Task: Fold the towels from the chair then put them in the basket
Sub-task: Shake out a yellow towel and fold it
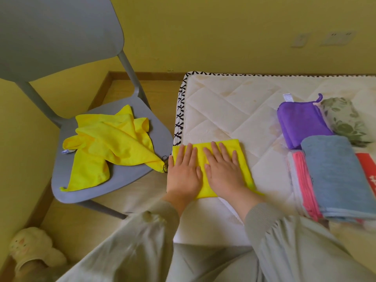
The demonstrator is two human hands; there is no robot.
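The folded yellow towel lies at the near left corner of the mattress. It looks light, limp cloth, likely to slump unless pinched through all layers along a folded edge. Both hands press flat on it side by side, left hand toward nine o'clock, right hand toward three, fingers straight, pointing to twelve, gripping nothing. A crumpled yellow towel lies on the chair at nine o'clock, and other folded towels at three.
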